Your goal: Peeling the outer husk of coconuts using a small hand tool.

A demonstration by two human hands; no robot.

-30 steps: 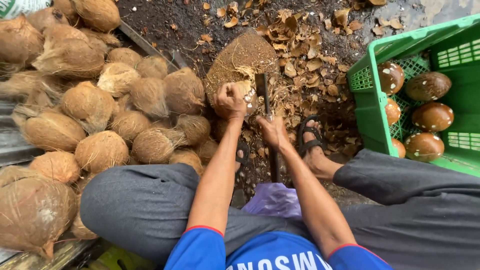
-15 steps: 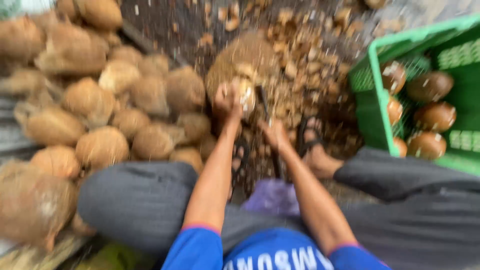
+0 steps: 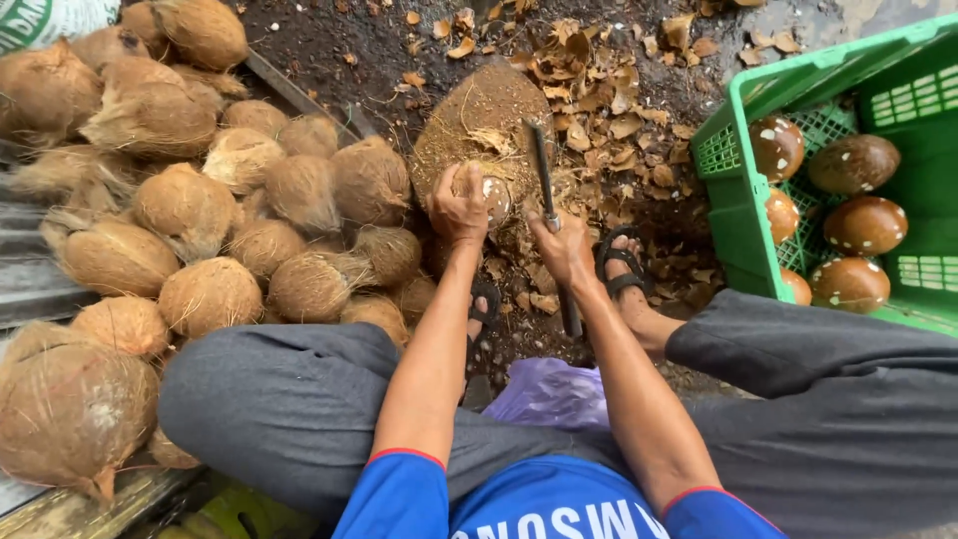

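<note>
— Brown fibre and white flecks: that is the coconut (image 3: 486,197) in the left hand (image 3: 460,207), fingers wrapped tight round its near side, pressing it down onto the rounded chopping block (image 3: 479,115) just beyond the grip.

— And the other hand?

— The right hand (image 3: 566,250) is closed fully round the handle of a long knife (image 3: 545,195); the blade runs up from the fist and stands just right of the nut. I cannot tell whether the edge touches it.

— Anything different from a second ago?

— The knife stood beside the nut then too, and the left hand had the same hold. More pale shell shows now, so I judge the trimming is well along.

— What lies around?

— Husked coconuts (image 3: 210,240) heaped left of the gripping hand, shell chips (image 3: 609,110) past the blade, and a green crate (image 3: 733,215) of cleaned brown nuts (image 3: 863,225) far right of the knife hand.
</note>
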